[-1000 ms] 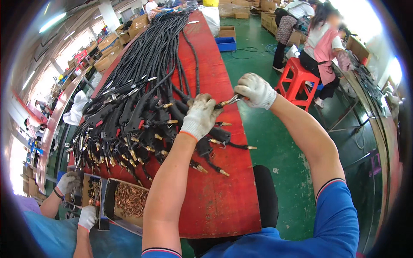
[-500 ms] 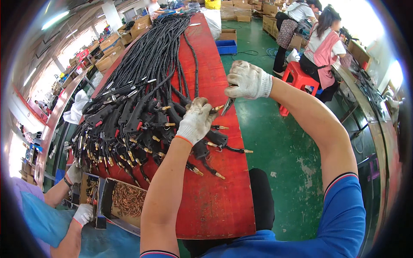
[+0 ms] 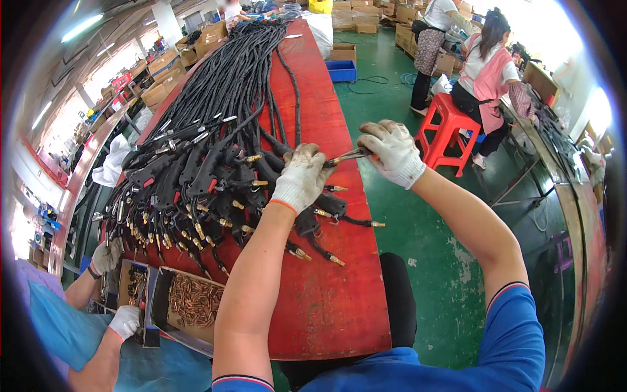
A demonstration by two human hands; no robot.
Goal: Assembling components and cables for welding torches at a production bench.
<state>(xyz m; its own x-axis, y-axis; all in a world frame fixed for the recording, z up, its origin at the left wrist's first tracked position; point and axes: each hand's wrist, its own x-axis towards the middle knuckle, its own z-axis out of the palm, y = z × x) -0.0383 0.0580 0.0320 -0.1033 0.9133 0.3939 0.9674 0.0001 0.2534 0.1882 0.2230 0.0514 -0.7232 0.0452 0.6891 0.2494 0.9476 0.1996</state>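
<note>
A long red table (image 3: pixel 339 307) carries a big heap of black welding torches with cables (image 3: pixel 215 124), their brass tips pointing toward me. My left hand (image 3: pixel 302 178), in a white glove, presses down on and grips one black torch handle (image 3: pixel 320 206) at the heap's near right edge. In a matching glove, my right hand (image 3: pixel 392 151) holds pliers (image 3: pixel 346 157), whose jaws reach toward the left hand's fingertips. Loose torches with brass tips (image 3: pixel 330 258) lie just below my left hand.
A cardboard box of small copper tips (image 3: pixel 192 300) sits at the table's near left corner, where another person's gloved hands (image 3: pixel 114 287) work. A red stool (image 3: pixel 450 127) and two people stand on the green floor at right. Boxes line the far left.
My right hand came down and closer to the left hand, bringing the pliers against the torch end. The left hand stayed on the torch handle.
</note>
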